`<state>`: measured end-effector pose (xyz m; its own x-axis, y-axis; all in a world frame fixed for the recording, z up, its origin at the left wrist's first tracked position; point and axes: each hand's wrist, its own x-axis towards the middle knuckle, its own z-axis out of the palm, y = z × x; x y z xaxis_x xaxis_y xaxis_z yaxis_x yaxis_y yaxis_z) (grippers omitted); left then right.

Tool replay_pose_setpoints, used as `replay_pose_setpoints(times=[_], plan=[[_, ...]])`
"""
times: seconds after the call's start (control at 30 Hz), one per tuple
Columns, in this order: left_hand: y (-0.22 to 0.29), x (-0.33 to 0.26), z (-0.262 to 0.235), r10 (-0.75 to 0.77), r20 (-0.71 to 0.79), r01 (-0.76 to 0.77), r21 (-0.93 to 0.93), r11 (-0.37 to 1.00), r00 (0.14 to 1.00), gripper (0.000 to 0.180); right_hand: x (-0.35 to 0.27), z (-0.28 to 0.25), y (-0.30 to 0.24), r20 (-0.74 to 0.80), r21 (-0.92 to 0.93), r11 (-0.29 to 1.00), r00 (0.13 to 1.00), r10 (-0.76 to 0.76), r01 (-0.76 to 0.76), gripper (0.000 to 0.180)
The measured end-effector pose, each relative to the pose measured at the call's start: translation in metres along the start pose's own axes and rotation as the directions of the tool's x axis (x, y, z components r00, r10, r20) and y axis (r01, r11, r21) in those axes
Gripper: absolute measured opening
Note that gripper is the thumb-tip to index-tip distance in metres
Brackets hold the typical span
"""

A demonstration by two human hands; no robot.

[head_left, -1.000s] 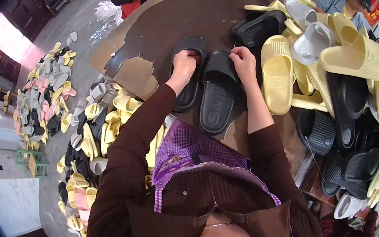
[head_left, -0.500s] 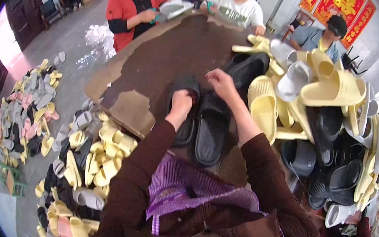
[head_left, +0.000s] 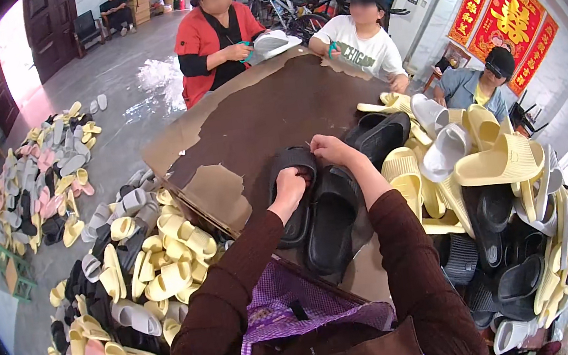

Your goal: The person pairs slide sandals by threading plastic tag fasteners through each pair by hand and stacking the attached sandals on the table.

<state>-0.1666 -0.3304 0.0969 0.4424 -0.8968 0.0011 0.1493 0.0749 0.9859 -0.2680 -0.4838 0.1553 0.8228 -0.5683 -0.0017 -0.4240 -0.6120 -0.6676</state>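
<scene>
the left hand (head_left: 290, 185) closes its grip on the strap of a black slipper (head_left: 295, 201) lying near the near edge of the dark brown tabletop (head_left: 256, 120), toe toward the far side. a second black slipper (head_left: 330, 221) lies just beside it on the right, touching it along its length, its heel close to the near edge. the right hand (head_left: 329, 149) rests over the far end of this second slipper with fingers curled; whether its grip holds anything cannot be told from here. a purple mesh bag (head_left: 300, 307) hangs at the near edge between the two brown sleeves. along the right edge of the tabletop a heap of yellow, black and grey slippers (head_left: 482, 174) is piled high. off the left edge, more slippers (head_left: 140, 273) lie spread on the floor. at the far edge a person in a red top (head_left: 210, 41) and a person in a white shirt (head_left: 367, 46) sit working.
</scene>
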Motion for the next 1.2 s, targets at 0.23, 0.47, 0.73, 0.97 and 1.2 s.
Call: replay_pose_setpoints(times=[0.23,0.47,0.73,0.97,1.2], plan=[[0.008,-0.006,-0.002,0.073,-0.009,-0.072,0.106,0.992,0.997,0.024,-0.012,0.014,0.007,-0.274,-0.222,0.97,0.948,-0.164,0.104,0.008],[0.025,-0.014,-0.02,0.035,0.003,-0.035,0.202,0.979,0.999,0.021,-0.053,0.029,-0.001,-0.572,-0.141,0.99,0.813,-0.107,0.032,0.007],[0.029,-0.029,-0.049,0.106,0.265,-0.241,0.547,0.802,0.958,0.019,-0.092,0.037,-0.009,-0.714,0.023,0.997,0.699,-0.031,0.067,0.006],[0.071,-0.039,0.005,0.563,0.292,-0.632,0.428,0.646,0.773,0.02,-0.11,0.043,-0.031,-0.81,-0.046,0.971,0.56,-0.175,0.236,0.006],[0.048,-0.011,0.056,0.4,0.463,-0.61,0.557,0.564,0.791,0.021,-0.131,0.052,-0.02,-0.811,-0.072,0.97,0.552,-0.194,0.234,0.007]])
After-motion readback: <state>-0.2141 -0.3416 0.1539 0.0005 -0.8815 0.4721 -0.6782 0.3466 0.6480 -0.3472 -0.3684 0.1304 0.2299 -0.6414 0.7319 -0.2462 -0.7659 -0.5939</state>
